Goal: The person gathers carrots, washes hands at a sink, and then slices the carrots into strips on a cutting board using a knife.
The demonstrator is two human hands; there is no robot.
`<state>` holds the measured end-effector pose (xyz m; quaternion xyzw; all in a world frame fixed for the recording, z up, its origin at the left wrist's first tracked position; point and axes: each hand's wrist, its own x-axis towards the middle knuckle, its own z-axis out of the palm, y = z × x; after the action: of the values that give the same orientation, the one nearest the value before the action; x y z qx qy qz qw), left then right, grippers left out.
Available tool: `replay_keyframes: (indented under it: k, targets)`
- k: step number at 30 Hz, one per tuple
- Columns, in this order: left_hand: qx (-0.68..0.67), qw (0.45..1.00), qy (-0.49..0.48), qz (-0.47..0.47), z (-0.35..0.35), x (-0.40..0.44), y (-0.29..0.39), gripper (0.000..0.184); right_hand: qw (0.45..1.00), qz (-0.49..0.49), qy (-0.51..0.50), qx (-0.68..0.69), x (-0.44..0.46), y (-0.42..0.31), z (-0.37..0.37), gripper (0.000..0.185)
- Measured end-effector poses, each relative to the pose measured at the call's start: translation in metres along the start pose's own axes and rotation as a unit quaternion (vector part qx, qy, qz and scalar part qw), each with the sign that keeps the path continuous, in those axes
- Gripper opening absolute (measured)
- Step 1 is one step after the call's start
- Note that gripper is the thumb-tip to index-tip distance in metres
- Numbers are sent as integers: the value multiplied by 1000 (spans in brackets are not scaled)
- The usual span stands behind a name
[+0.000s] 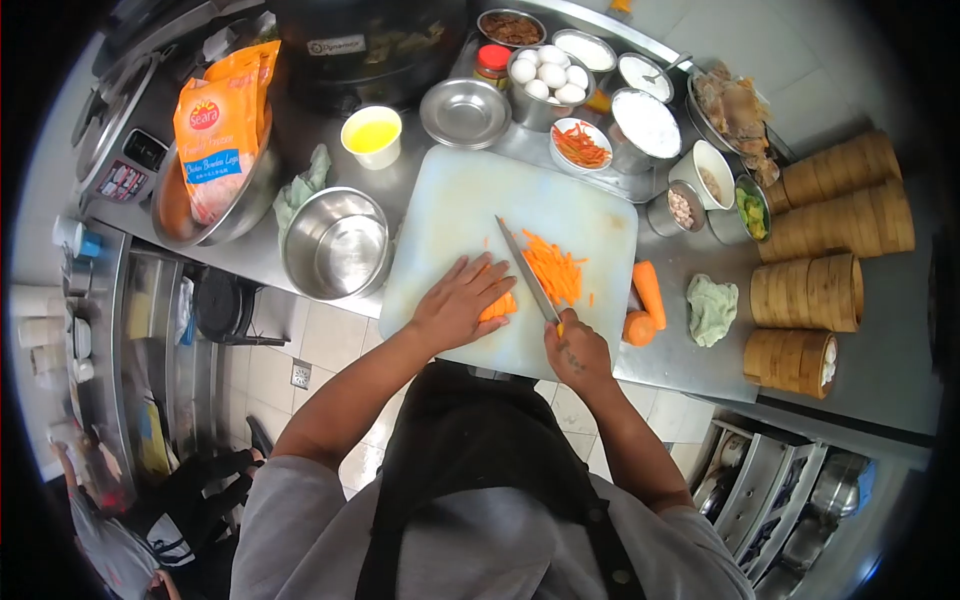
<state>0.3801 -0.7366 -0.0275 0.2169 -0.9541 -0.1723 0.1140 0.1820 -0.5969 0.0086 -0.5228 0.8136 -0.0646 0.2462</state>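
Observation:
On a pale cutting board (440, 200), my left hand (460, 303) presses down on carrot slices (499, 307), its fingers partly spread over them. My right hand (578, 350) is wrapped round the handle of a knife (527, 266), whose blade points away from me and lies between the slices and a pile of cut carrot strips (555, 270). Two carrot pieces (648, 293) lie just right of the board.
A steel pot (337, 244) stands left of the board, beside a bowl with orange bags (222, 130). Behind are a bowl of eggs (549, 75) and a bowl of red strips (581, 146). Bamboo steamers (806, 292) and a green cloth (712, 310) sit right. Another person (120, 540) is lower left.

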Motion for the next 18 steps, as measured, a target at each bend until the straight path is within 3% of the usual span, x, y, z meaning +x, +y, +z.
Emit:
replay_keyframes:
  k: [3,11,16,18]
  targets:
    - [7,1000,-7,-4,-3,-3,0,65,999,-45,-15,22,-4,1,-6,33]
    - [35,999,-11,-12,-6,-9,4,70,999,-39,-1,-11,-5,-1,1,31]
    - [-78,988,133,-6,0,-8,-3,41,998,-55,29,-12,-10,-15,-4,26]
    - [-70,989,129,-15,4,0,-3,35,994,-90,39,-43,-13,-27,-11,22]
